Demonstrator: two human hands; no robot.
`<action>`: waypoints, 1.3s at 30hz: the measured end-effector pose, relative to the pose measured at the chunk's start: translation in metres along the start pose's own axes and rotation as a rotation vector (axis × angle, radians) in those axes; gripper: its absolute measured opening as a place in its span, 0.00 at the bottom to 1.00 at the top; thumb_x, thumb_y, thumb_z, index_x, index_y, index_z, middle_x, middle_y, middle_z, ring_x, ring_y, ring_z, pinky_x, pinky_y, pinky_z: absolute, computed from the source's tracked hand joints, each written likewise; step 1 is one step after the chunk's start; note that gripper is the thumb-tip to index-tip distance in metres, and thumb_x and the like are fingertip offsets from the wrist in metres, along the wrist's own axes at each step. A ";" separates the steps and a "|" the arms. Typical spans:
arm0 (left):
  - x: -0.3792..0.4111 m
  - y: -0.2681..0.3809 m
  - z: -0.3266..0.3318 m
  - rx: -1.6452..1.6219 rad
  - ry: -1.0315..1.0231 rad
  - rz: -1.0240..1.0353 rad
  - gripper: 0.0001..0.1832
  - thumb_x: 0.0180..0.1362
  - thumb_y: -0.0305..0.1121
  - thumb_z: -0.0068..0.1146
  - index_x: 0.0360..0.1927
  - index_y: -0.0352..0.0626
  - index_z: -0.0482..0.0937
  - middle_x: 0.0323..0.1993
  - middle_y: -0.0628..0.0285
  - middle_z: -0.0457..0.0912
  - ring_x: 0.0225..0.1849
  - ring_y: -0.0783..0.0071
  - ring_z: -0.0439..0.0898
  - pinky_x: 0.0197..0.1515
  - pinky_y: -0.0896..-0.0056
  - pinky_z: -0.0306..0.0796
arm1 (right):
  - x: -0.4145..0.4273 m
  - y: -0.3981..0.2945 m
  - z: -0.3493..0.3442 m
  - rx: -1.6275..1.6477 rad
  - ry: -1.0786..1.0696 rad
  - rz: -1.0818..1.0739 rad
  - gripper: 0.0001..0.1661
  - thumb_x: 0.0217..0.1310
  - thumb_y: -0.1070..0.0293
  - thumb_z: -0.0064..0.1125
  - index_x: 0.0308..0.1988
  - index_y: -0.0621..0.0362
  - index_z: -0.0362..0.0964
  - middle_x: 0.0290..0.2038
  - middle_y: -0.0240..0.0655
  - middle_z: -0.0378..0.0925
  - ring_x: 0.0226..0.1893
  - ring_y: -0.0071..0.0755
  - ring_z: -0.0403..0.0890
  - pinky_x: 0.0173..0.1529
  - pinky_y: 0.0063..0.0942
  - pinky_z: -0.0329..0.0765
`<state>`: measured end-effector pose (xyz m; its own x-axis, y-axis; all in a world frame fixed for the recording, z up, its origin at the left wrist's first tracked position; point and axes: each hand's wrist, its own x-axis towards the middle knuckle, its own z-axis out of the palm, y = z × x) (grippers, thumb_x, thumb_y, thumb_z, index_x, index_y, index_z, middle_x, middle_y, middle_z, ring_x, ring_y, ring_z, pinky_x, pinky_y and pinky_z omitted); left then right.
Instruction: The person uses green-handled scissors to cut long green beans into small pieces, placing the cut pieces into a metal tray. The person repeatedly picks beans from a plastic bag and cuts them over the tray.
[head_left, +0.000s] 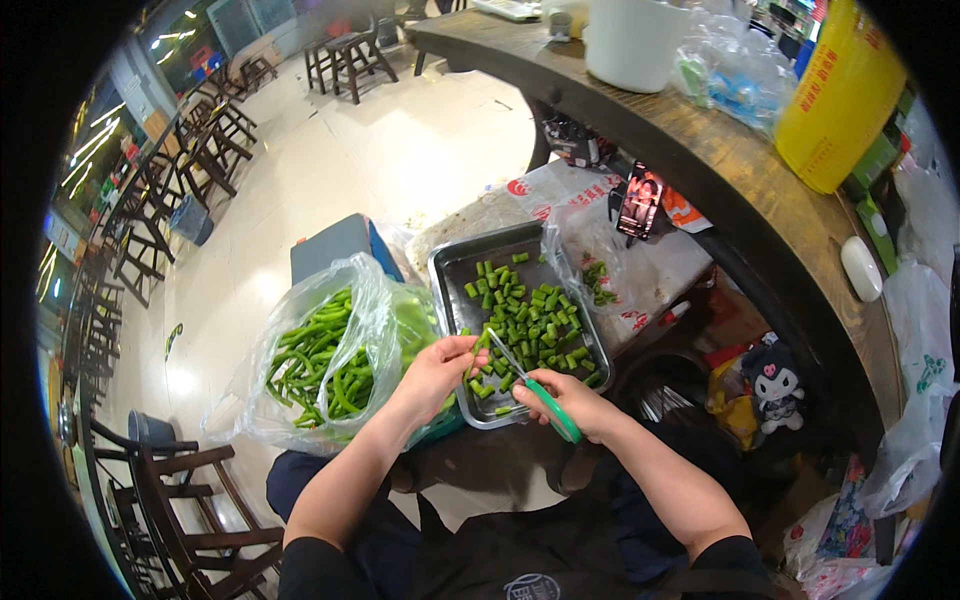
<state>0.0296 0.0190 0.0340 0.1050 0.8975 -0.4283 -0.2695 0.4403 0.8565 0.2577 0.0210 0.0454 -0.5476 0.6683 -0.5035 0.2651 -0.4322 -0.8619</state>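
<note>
Between the fingers of my left hand (435, 375) is a green bean (478, 355), held above the near left part of a metal tray (442, 274). My right hand (566, 401) grips green-handled scissors (553, 409), whose blades point up and left and meet the bean near its upper end. Many short cut bean pieces (536, 322) lie scattered over the tray. Left of the tray stands an open clear plastic bag (259, 330) filled with long whole green beans (337, 360).
Beyond the tray, a small plastic bag (592, 247) holds bean scraps (598, 281). A propped phone (640, 201) shows a video. A curved wooden counter (742, 150) overhangs the right side, carrying a white bucket (636, 45) and yellow container (836, 105). Wooden stools (202, 517) line the left.
</note>
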 end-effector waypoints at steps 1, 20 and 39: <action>0.000 0.002 0.004 0.061 -0.006 0.012 0.15 0.64 0.21 0.46 0.55 0.30 0.69 0.48 0.54 0.77 0.46 0.72 0.77 0.50 0.73 0.71 | -0.001 -0.001 0.000 0.017 0.002 -0.018 0.28 0.63 0.47 0.57 0.49 0.60 0.71 0.30 0.27 0.72 0.31 0.18 0.72 0.37 0.20 0.72; 0.118 0.027 0.090 0.304 0.006 0.107 0.11 0.63 0.31 0.53 0.41 0.32 0.76 0.30 0.63 0.78 0.27 0.80 0.73 0.26 0.81 0.65 | 0.017 -0.016 -0.098 0.281 0.303 -0.127 0.26 0.58 0.42 0.60 0.33 0.55 0.71 0.20 0.29 0.72 0.19 0.21 0.72 0.23 0.21 0.69; 0.186 0.012 0.117 0.248 0.011 0.071 0.11 0.63 0.34 0.56 0.37 0.34 0.77 0.27 0.63 0.80 0.23 0.80 0.75 0.23 0.81 0.66 | 0.038 -0.002 -0.138 0.341 0.311 -0.103 0.30 0.56 0.38 0.60 0.40 0.56 0.75 0.22 0.28 0.73 0.20 0.21 0.73 0.23 0.20 0.70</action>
<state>0.1576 0.1940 -0.0016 0.0831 0.9266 -0.3667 -0.0331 0.3704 0.9283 0.3454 0.1305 0.0195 -0.2799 0.8451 -0.4554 -0.0819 -0.4937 -0.8658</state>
